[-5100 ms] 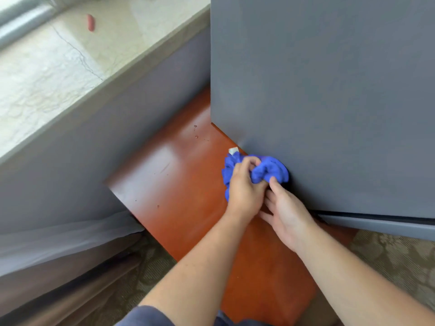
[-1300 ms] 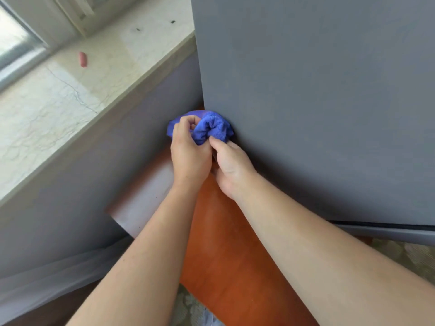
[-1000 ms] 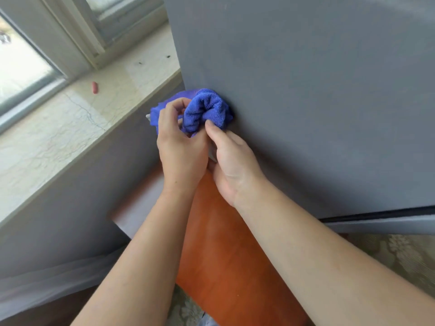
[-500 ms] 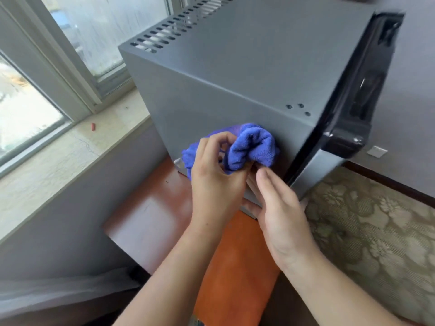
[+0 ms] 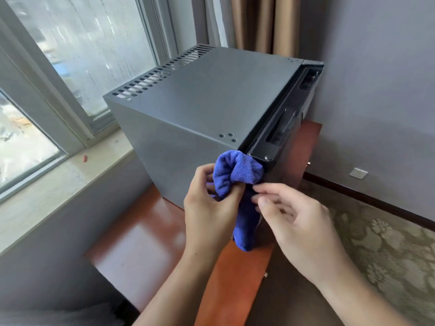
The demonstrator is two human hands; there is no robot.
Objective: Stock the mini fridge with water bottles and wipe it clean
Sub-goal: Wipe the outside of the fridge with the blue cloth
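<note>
A grey mini fridge (image 5: 193,118) stands on a reddish-brown wooden table (image 5: 146,241), its black door (image 5: 280,130) closed on the right side. My left hand (image 5: 209,210) grips a bunched blue cloth (image 5: 235,175) against the fridge's front corner, just below the top edge. One end of the cloth hangs down along the door seam. My right hand (image 5: 294,222) pinches the cloth's hanging part with thumb and fingertips. No water bottles are in view.
A marble window sill (image 5: 58,184) with a small red object (image 5: 84,158) runs along the left under a window (image 5: 82,43). A grey wall (image 5: 376,90) and brown curtain (image 5: 259,22) are behind. Patterned carpet (image 5: 388,255) lies at the right.
The cloth has travelled from the bottom of the fridge's side up to its top front corner. My view has risen, and a tail of cloth now hangs down.
</note>
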